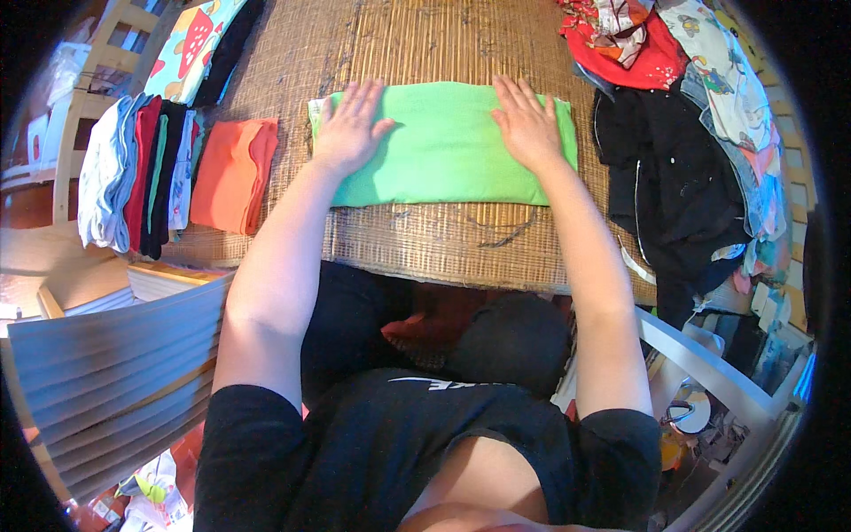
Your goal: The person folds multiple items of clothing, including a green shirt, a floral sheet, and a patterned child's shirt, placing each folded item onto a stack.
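A light green cloth garment (439, 146) lies folded into a long flat rectangle on the woven straw mat (412, 40) in front of me. My left hand (352, 130) rests palm down on its left end, fingers spread and pointing away from me. On the right end, my right hand (528, 126) lies flat in the same way, its thumb turned inward. Neither hand grips the fabric. A bit of white shows at the garment's left edge. Left of it, a folded orange cloth (233, 174) sits on the mat.
Folded clothes (143, 176) stand in a row at the left, with a mushroom-print cloth (196, 50) behind them. At the right lie black clothing (665, 179), a red garment (628, 53) and a printed white cloth (718, 73) in a loose heap. The mat's near edge (439, 276) borders my knees.
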The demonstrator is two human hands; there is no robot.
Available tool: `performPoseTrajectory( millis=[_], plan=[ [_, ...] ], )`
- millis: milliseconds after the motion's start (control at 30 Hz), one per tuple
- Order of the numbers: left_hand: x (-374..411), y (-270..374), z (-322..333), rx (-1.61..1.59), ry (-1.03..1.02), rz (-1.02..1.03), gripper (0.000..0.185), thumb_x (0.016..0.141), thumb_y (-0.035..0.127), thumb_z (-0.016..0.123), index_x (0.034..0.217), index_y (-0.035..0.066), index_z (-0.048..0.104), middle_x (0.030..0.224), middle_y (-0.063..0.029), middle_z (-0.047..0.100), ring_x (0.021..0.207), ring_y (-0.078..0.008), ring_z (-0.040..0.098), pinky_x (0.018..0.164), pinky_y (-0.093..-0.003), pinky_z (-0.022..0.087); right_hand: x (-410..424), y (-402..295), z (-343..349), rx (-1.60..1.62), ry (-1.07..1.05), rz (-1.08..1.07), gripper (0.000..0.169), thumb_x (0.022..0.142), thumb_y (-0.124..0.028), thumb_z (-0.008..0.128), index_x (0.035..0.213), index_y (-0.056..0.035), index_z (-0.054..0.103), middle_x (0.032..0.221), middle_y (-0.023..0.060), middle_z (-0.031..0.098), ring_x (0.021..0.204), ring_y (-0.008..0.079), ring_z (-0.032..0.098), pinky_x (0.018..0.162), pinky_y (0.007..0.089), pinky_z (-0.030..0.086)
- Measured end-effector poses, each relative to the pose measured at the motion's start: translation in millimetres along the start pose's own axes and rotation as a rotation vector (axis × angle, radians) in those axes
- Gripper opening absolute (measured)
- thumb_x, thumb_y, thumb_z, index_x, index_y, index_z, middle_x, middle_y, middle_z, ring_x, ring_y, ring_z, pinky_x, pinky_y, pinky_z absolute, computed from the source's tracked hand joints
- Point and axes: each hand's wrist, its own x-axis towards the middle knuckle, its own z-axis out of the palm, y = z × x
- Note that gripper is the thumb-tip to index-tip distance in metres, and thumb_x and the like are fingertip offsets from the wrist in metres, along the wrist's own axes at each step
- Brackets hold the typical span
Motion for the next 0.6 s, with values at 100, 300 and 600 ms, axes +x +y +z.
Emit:
performPoseTrajectory(
  millis=[100,300,600],
  plan=[
    [3,-14,-11,-0.058,-0.024,-0.156,0.053,0.086,0.045,0.037,0.13,0.015,0.032,0.136,-0.0082,0.03,0.127,-0.0218,0.027,0.101,-0.0481,0.022,-1,30,4,0.044,-0.008,0.023,0.047,0.091,-0.036,0.03,0.134,-0.0174,0.027,0.139,0.002,0.028,0.127,0.0207,0.026,0.102,0.05,0.019],
    [16,-33,-33,-0.085,-0.12,-0.153,0.036,0.08,0.03,0.055,0.111,0.013,0.052,0.109,-0.0144,0.056,0.099,-0.0308,0.055,0.083,-0.0432,0.043,19,38,-42,0.121,-0.305,0.012,0.037,0.082,-0.019,0.05,0.117,-0.0074,0.047,0.122,0.0138,0.047,0.113,0.0256,0.045,0.089,0.0455,0.038],
    [25,-37,-67,-0.236,0.09,-0.171,0.036,0.071,0.031,0.064,0.102,0.011,0.059,0.093,-0.0145,0.062,0.09,-0.03,0.058,0.081,-0.039,0.043,62,66,-79,0.098,-0.633,-0.141,0.038,0.07,-0.02,0.062,0.104,-0.0045,0.058,0.107,0.0172,0.056,0.097,0.0306,0.055,0.083,0.0387,0.044]
  ],
)
